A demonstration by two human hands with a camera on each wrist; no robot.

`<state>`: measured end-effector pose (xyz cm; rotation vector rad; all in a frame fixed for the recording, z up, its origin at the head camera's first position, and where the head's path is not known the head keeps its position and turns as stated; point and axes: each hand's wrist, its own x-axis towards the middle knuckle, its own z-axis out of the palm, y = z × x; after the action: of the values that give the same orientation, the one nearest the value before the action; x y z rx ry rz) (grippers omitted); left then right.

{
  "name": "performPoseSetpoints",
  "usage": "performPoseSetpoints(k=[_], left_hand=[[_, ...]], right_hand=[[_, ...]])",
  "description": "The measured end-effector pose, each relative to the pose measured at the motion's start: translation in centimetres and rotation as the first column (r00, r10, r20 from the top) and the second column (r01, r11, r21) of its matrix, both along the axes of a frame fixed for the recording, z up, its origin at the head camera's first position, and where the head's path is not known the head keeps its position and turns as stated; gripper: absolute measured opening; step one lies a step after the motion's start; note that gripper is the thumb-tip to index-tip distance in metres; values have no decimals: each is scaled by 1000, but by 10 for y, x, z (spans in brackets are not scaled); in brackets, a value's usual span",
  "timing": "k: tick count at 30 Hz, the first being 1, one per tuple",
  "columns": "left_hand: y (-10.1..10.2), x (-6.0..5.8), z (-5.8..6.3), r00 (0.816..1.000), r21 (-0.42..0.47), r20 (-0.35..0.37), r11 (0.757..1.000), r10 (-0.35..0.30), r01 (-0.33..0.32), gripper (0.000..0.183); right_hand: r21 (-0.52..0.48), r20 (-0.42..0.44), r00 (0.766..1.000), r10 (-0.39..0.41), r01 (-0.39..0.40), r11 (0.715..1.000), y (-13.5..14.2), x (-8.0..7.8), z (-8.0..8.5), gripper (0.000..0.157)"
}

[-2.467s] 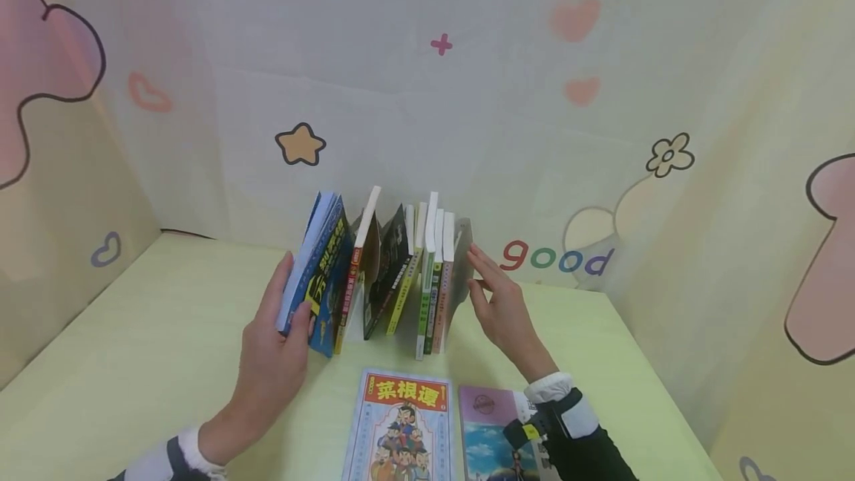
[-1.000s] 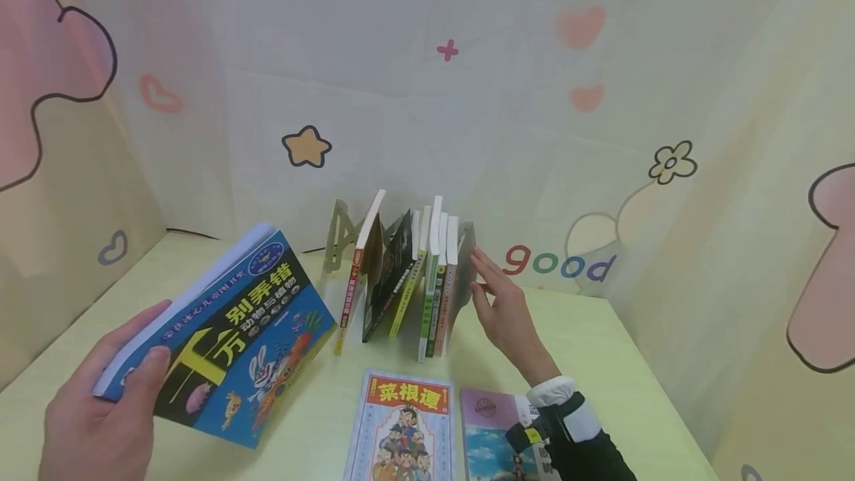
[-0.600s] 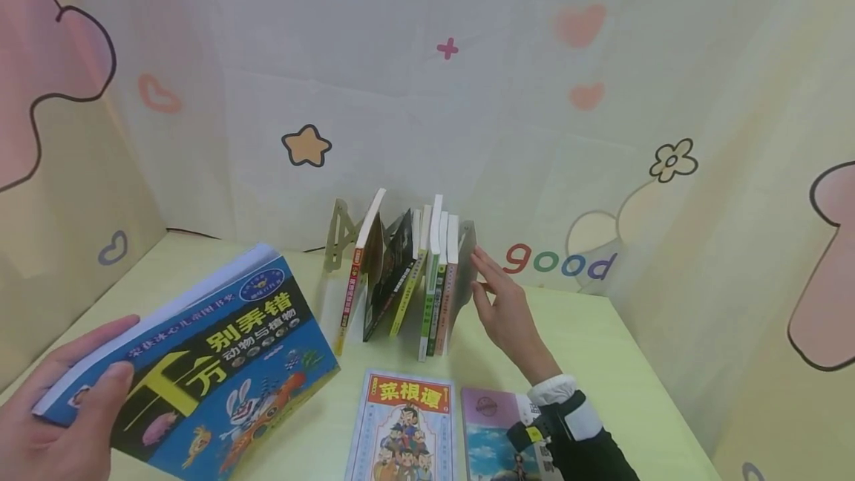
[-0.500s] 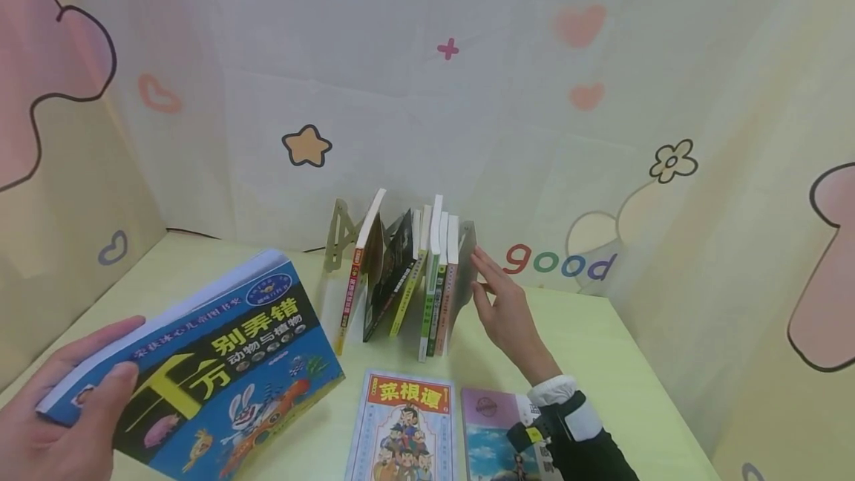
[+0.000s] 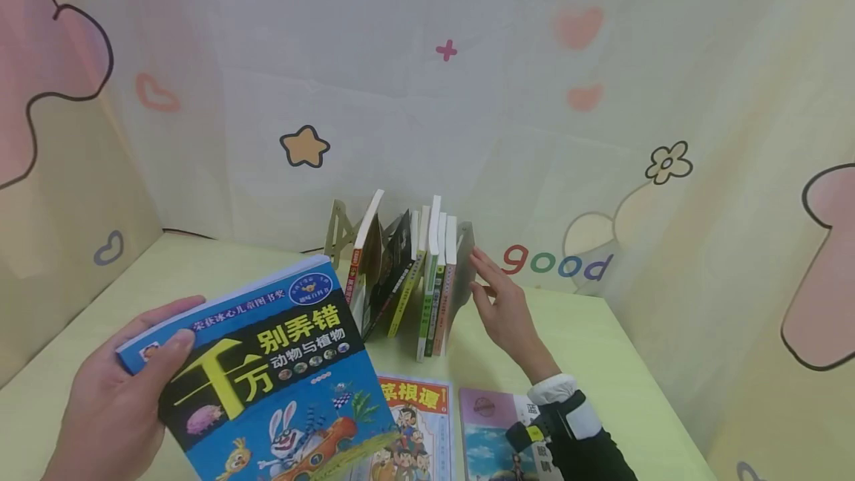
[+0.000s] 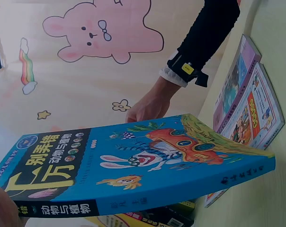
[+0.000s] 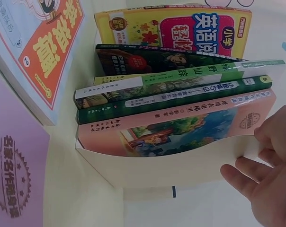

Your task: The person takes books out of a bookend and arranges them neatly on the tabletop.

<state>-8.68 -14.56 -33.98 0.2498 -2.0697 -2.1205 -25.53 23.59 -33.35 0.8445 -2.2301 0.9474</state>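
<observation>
My left hand (image 5: 123,384) grips a blue and black paperback book (image 5: 294,373) by its left end, thumb across the front cover. The book is tilted above the table, cover facing up toward me. In the left wrist view its blue spine (image 6: 181,191) shows. Farther back, a row of upright books (image 5: 431,273) stands in a small rack, several of them leaning. Fingers of my right hand (image 5: 508,321) touch the rack's grey end plate (image 5: 462,273) on its outer side. From the right wrist, a pink-spined book (image 7: 181,120) stands nearest that plate.
Flat on the table in front of the rack lie a comic-style book (image 5: 427,429), partly covered by the held book, and a purple and blue book (image 5: 490,433). The rack's left end support (image 5: 338,225) stands behind the held book. A patterned curtain (image 5: 401,95) hangs behind the table.
My left hand has drawn the blue book out of the row's left end toward me, then shifted it right over the comic-style book's corner. The right hand stays at the end plate.
</observation>
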Motion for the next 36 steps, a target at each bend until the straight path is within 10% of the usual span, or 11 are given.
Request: performPoseSetpoints(k=[12,21,28,36], left_hand=[[19,-27,-5,977,233,117,961,-180,150,74],[38,-45,-3,969,264,90,944,-228,198,65],[51,-55,-1,962,289,85,930,-259,225,64],[65,-64,-5,953,314,88,916,-291,251,62]], right_hand=[[23,108,993,52,-55,998,4,1,-1,49],[-35,247,967,-62,73,997,18,8,-24,49],[-61,454,890,45,-20,998,18,37,-23,41],[-96,650,710,271,-276,956,-2,64,-22,38]])
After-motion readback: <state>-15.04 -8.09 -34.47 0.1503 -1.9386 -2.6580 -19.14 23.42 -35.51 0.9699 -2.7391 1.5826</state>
